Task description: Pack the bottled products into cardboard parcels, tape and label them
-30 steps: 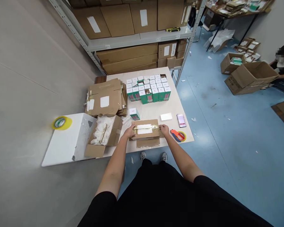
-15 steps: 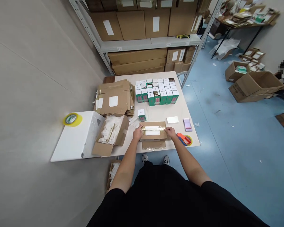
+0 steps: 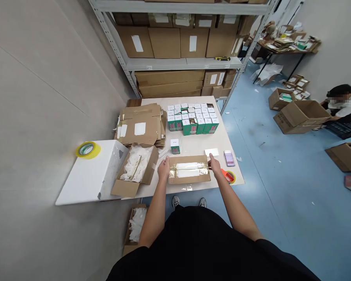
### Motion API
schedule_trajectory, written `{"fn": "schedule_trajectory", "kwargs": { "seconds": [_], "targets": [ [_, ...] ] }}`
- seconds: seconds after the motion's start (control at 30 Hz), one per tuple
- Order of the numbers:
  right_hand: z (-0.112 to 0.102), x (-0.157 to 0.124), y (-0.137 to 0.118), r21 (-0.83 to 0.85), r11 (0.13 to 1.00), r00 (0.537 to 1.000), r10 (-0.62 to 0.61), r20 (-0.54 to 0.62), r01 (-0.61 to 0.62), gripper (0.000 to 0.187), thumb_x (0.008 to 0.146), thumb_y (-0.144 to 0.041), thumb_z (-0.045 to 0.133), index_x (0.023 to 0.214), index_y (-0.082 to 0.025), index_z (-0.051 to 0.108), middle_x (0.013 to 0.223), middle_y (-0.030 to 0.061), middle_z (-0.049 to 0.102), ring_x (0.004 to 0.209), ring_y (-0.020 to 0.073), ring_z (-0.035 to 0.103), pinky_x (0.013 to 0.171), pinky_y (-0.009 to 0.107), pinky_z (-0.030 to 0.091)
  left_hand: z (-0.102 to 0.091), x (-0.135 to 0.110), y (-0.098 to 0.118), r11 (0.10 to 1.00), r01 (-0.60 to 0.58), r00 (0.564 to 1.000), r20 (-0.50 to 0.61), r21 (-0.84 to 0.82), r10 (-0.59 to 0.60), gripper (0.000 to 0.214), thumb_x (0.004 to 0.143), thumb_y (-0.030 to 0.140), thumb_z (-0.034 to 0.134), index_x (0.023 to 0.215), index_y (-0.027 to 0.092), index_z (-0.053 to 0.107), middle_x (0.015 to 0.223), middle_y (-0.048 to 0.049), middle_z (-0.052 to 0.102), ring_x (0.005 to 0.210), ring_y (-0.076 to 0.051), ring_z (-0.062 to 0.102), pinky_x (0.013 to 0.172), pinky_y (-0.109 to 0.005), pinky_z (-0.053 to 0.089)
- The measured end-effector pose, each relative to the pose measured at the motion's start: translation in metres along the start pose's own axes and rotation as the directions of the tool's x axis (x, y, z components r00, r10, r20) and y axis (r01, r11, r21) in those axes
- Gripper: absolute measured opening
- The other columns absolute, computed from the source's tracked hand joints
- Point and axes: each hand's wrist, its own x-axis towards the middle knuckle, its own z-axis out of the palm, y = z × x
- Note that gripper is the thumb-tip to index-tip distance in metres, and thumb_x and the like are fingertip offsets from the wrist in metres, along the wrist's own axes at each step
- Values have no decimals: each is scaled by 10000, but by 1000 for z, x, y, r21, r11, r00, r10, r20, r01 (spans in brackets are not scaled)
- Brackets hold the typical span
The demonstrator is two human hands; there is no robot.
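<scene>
1. Head cam: L hand (image 3: 163, 168) and R hand (image 3: 215, 166) each hold one short end of the taped carton (image 3: 189, 170). Fingers narrow on it; tips underneath hidden.
2. Carton is btwn the two sets of fingers, over near side of worktable (image 3: 194, 145), white labels (image 3: 187, 172) and clear tape (image 3: 204, 171) face up.
3. Change vs prev frames: R fingers were pinching tape at R end, w/ cardboard strip poking out on near side. Now R hand wraps the end, carton looks bigger in view, strip out of sight.
4. My read: carton prob lifted or tilted, tape run prob done on top. Can't confirm whether it's clear of worktable.
5. Edges: worktable's near edge just this side of fingers. R edge a bit beyond R fingers; orange tape dispenser (image 3: 228, 176) sits btwn, partly hidden.
6. Tight spots: white flat box (image 3: 212, 150) overlaps R fingertips in view; purple pack (image 3: 229, 159) near, to their right. Small green-white box (image 3: 174, 146) just ahead of L fingers; open carton of packing paper (image 3: 149, 168) near, to their left.
7. Room: bare strip ahead of fingers, up to block of green-white boxes (image 3: 191, 115).
</scene>
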Motion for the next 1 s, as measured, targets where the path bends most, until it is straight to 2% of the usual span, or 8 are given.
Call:
{"fn": "schedule_trajectory", "kwargs": {
  "seconds": [0.17, 0.27, 0.37, 0.47, 0.6, 0.77, 0.87, 1.0],
  "targets": [
    [-13, -16, -11, -36, 999, 994, -34, -102, 30, 517, 883, -745, 580, 873, -237, 672, 778, 36, 685, 783, 239, 630, 744, 337, 521, -8, -18, 9, 992, -56, 997, -55, -117, 50, 425, 896, 647, 604, 943, 235, 699, 801, -28, 701, 840, -244, 683, 780, -316, 496],
    [-16, -23, -11, -6, 999, 990, -33, -135, 33, 476, 881, -614, 596, 1156, -240, 703, 927, 31, 722, 899, 245, 641, 809, 327, 512, 1, -26, 4, 975, -59, 997, 30, -215, 67, 336, 862, 503, 664, 1043, 222, 699, 756, -3, 662, 783, -215, 671, 757, -299, 502],
    [-24, -27, -3, 40, 998, 994, -43, -105, 47, 562, 872, -489, 547, 1372, -256, 653, 1142, 45, 738, 1079, 261, 634, 909, 331, 497, 15, -33, -3, 963, -41, 987, 137, -265, 80, 504, 821, 362, 688, 1298, 202, 662, 769, 3, 664, 800, -212, 679, 778, -302, 516],
    [-36, -26, 14, 74, 994, 995, -72, -67, 77, 588, 847, -433, 509, 1375, -231, 671, 1278, 67, 719, 1188, 273, 605, 980, 342, 481, 33, -38, -13, 959, -48, 966, 232, -279, 116, 721, 780, 252, 683, 1487, 176, 566, 814, -9, 683, 857, -216, 696, 832, -312, 533],
    [-50, -20, 50, 103, 994, 997, -32, -67, 39, 595, 780, -382, 531, 1330, -213, 680, 1112, 62, 753, 1038, 264, 648, 906, 359, 514, 63, -42, -29, 957, -45, 940, 312, -286, 137, 822, 746, 188, 696, 1548, 176, 513, 979, -51, 730, 956, -224, 722, 898, -323, 558],
    [-55, -7, 87, 9, 996, 996, 87, -12, -87, 549, 698, -351, 602, 1209, -193, 725, 1114, 90, 765, 1086, 281, 688, 943, 374, 545, 100, -40, -49, 997, 52, 954, 298, -49, -35, 729, 780, 211, 733, 1488, 187, 559, 1362, -138, 693, 1163, -262, 711, 996, -343, 548],
    [-53, 1, 90, -12, 995, 994, 96, -42, -97, 663, 731, -378, 624, 1361, -173, 668, 1354, 152, 702, 1217, 286, 673, 1009, 370, 536, 114, -33, -50, 997, 68, 971, 224, 48, -77, 773, 830, 254, 712, 1561, 195, 465, 1500, -151, 618, 1267, -268, 671, 1073, -346, 510],
    [-47, 12, 79, -53, 996, 996, 75, 38, -73, 622, 784, -449, 630, 1358, -219, 686, 1415, 125, 689, 1279, 292, 651, 1080, 397, 506, 121, -27, -38, 997, -66, 955, 293, 35, 53, 749, 809, 160, 661, 1534, 187, 472, 1498, -133, 629, 1318, -262, 640, 1145, -377, 473]
  ]
}}
